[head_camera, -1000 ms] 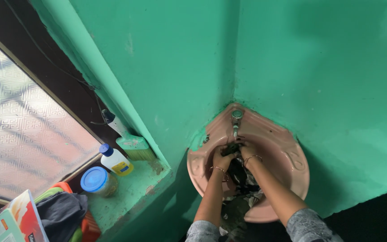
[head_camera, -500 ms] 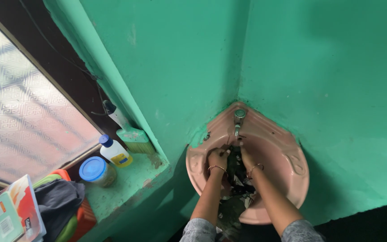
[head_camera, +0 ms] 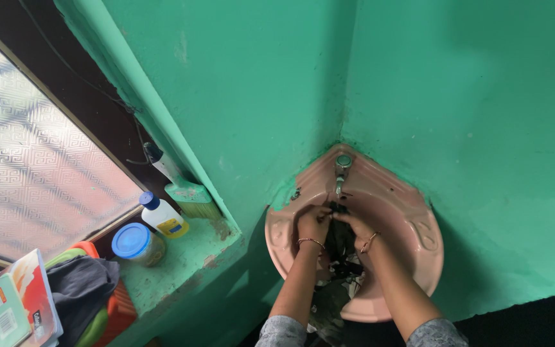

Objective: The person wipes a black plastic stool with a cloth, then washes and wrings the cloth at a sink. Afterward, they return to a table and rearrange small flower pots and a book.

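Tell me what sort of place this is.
Probably a home washroom corner: a pink corner basin with a tap is fixed between green walls, and a brush and a bottle sit on the window ledge.

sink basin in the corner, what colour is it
The corner sink basin is pink, set against green walls; the head view shows it.

pink sink (head_camera: 419, 257), green wall (head_camera: 470, 96), black cloth (head_camera: 340, 239), blue-lidded jar (head_camera: 135, 243)
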